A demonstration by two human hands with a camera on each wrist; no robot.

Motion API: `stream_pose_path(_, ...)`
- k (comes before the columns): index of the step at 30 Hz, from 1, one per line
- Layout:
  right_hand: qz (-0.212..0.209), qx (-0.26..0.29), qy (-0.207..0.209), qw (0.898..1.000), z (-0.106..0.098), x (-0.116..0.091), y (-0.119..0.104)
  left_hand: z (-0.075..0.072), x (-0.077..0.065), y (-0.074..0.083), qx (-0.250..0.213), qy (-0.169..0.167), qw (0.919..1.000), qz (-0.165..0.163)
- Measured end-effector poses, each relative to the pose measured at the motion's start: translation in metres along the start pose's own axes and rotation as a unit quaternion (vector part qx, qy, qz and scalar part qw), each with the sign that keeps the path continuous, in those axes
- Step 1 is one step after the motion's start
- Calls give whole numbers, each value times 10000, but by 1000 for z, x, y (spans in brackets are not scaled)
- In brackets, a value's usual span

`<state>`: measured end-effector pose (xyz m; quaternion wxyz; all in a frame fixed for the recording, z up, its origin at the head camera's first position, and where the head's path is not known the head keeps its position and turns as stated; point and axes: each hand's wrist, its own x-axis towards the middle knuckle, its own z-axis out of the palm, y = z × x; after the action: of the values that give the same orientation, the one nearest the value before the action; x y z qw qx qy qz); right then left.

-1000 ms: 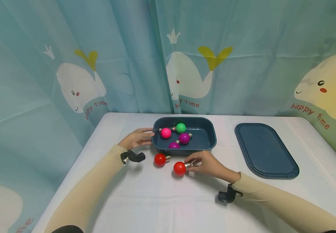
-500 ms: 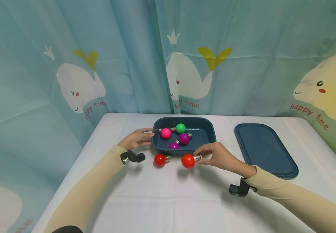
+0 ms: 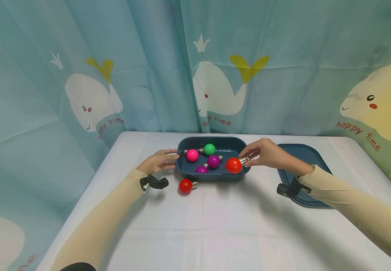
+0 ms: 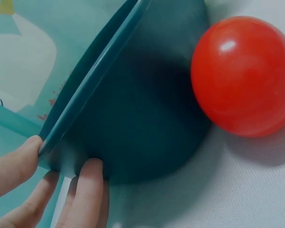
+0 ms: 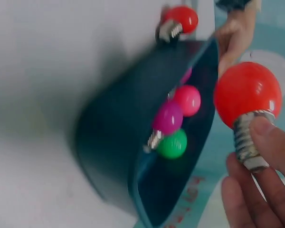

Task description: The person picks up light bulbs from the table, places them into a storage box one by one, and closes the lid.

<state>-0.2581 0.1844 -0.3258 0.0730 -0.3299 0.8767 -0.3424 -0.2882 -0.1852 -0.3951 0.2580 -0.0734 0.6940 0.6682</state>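
Note:
My right hand (image 3: 266, 153) pinches a red light bulb (image 3: 233, 165) by its silvery screw base (image 5: 247, 145), holding it above the right end of a dark blue bin (image 3: 215, 177). Fairly straight fingers of my left hand (image 3: 159, 161) touch the bin's outer left side, with the thumb at the rim in the left wrist view. Inside the bin lie a pink bulb (image 3: 192, 155), a green bulb (image 3: 210, 149) and two purple bulbs, one (image 3: 213, 161) fully showing and the other (image 3: 202, 169) partly hidden by the front wall. A second red bulb (image 3: 185, 186) rests on the table before the bin.
A dark blue lid (image 3: 305, 201) lies flat to the right, partly covered by the right forearm. White cloth (image 3: 195, 233) covers the table. Behind it hangs a blue-green curtain (image 3: 161, 75) with whale prints.
My right hand has lifted the red bulb off the table and carried it up and rightward over the bin. The left hand has stayed at the bin's side.

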Motion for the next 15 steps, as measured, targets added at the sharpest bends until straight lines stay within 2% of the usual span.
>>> stream_pose_path(2, 101, 21, -78, 9999, -6, 5, 5, 2, 1, 0, 33, 136, 9999, -82)
stream_pose_path(7, 295, 39, -307, 9991, -13, 22, 18, 4, 1, 2, -97, 220, 9994, -235)
stream_pose_path(15, 94, -292, -882, 9956, -10, 47, 36, 6, -3, 3, -71, 203, 9996, -196)
